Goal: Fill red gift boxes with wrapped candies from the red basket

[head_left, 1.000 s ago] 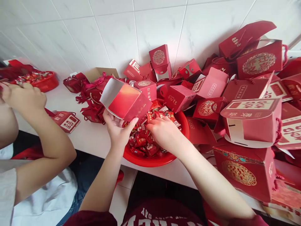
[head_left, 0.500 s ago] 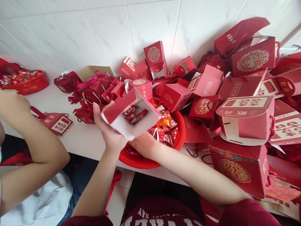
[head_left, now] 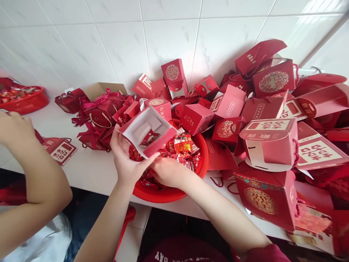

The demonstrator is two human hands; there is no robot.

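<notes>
My left hand (head_left: 125, 157) grips an open-topped red gift box (head_left: 160, 141) with a white inside, tilted above the basin. A few red-wrapped candies (head_left: 152, 137) show within it, partly hidden by its near wall. Just below and to the right of the box, my right hand (head_left: 169, 171) is down among the wrapped candies (head_left: 183, 143) in the red plastic basin (head_left: 203, 160). Its fingers are curled together and their tips are hidden, so whatever they hold cannot be made out.
Red gift boxes (head_left: 268, 145) are heaped on the right of the white table (head_left: 89, 165). Ribboned boxes (head_left: 102, 109) stand left of the basin, near a cardboard box (head_left: 105, 88). Another person's arm (head_left: 40, 167) is at the left, before a second candy basin (head_left: 27, 103). A tiled wall (head_left: 117, 40) stands behind.
The view has shifted slightly. The gift box has tipped so that its near red wall shows and less of its candies is visible. My right hand shows more clearly below it.
</notes>
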